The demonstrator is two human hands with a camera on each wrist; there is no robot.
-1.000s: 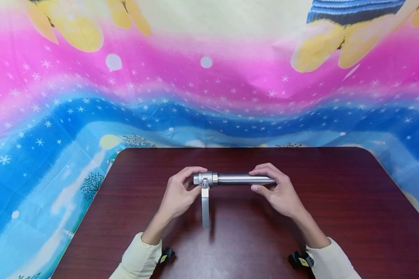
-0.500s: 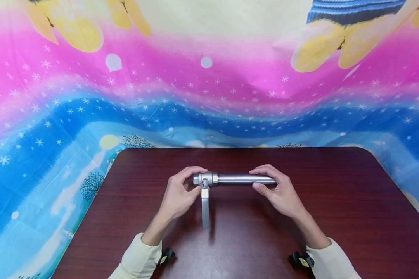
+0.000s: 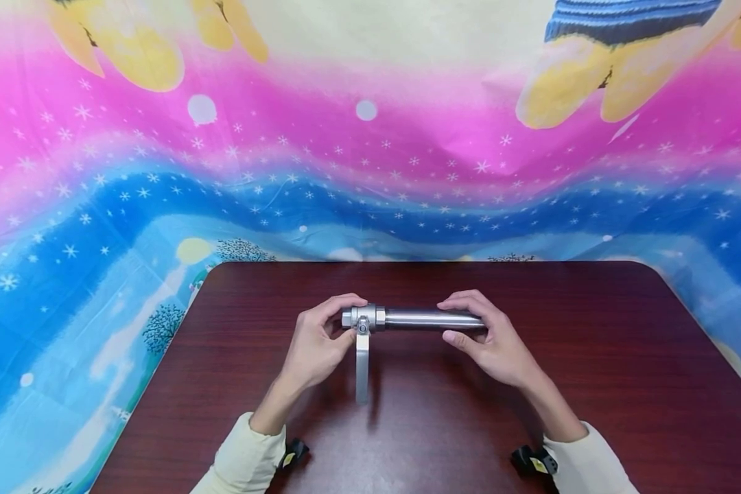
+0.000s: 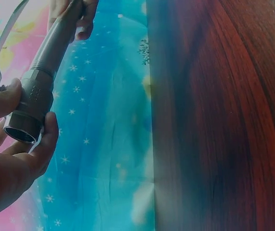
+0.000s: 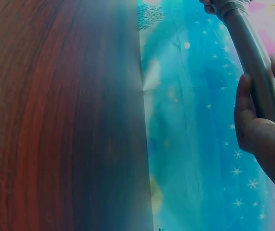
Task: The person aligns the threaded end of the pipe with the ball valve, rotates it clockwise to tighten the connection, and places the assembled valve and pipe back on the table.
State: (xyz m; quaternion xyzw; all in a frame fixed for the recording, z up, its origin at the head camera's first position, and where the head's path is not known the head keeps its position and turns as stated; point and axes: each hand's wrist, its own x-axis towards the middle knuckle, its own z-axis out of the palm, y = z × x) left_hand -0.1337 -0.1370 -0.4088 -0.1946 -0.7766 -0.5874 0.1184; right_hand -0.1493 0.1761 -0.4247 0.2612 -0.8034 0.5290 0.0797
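A steel ball valve (image 3: 363, 317) with a long flat lever handle (image 3: 362, 370) is joined to a smooth metal pipe (image 3: 416, 318). My left hand (image 3: 317, 343) grips the valve body between thumb and fingers, and the lever points toward me. In the left wrist view the valve's open round end (image 4: 21, 130) faces the camera. On the right, my right hand (image 3: 490, 339) holds the pipe near its far end, fingers above and thumb below. The right wrist view shows fingers and thumb on either side of the pipe (image 5: 257, 67). Valve and pipe are held level, above the table.
A dark red-brown wooden table (image 3: 420, 425) with rounded back corners lies beneath. Behind it hangs a pink and blue printed cloth (image 3: 370, 165) with snowflakes. Black strap-like devices (image 3: 294, 453) sit at both wrists by the pale sleeves (image 3: 247, 453).
My right fingers and thumb have shifted slightly on the pipe, and the thumb now sits a little lower and further left. The left hand and the valve have barely moved.
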